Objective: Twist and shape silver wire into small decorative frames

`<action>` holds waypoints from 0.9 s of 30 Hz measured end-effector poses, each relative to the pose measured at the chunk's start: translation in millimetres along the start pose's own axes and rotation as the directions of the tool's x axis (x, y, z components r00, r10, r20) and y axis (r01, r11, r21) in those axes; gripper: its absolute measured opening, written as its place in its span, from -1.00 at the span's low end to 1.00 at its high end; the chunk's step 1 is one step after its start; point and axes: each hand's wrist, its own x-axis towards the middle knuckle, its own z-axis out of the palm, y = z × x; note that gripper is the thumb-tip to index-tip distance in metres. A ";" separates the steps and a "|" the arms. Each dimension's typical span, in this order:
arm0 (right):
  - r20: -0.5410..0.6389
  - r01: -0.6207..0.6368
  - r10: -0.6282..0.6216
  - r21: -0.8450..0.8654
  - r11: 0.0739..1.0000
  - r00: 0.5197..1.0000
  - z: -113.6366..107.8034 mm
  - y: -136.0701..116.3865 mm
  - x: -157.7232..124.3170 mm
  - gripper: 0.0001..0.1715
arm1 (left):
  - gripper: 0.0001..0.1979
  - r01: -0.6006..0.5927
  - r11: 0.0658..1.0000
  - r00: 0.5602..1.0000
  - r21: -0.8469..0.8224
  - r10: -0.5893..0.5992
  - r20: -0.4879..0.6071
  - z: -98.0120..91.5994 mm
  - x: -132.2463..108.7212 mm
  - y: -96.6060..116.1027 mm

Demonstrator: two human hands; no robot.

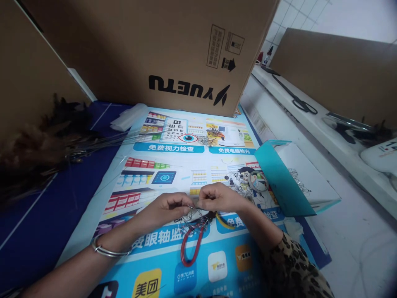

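My left hand and my right hand meet fingertip to fingertip over a printed poster. Both are pinched on a thin metal wire piece held between them. Just below lies a small tangle of wire bits. Red-handled pliers rest on the poster under my hands, and a yellow-handled tool lies beside them under my right wrist. A silver bangle sits on my left wrist.
A big cardboard box stands behind the poster. Dark feathers on wire stems lie at left. A teal open box with a tape roll beside it sits at right; scissors lie on a white ledge.
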 end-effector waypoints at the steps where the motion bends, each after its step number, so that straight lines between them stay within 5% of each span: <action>1: 0.002 0.003 -0.003 0.002 1.000 1.000 -0.1 0.1 0.0 -0.86 | -0.79 0.002 1.000 1.000 -0.002 -0.002 0.001 0.0 0.1 0.1; 27: 0.057 -0.066 0.055 0.229 0.971 0.997 4.6 2.3 1.2 -0.78 | -0.79 0.001 1.000 1.000 0.031 -0.002 0.026 1.4 -2.6 8.3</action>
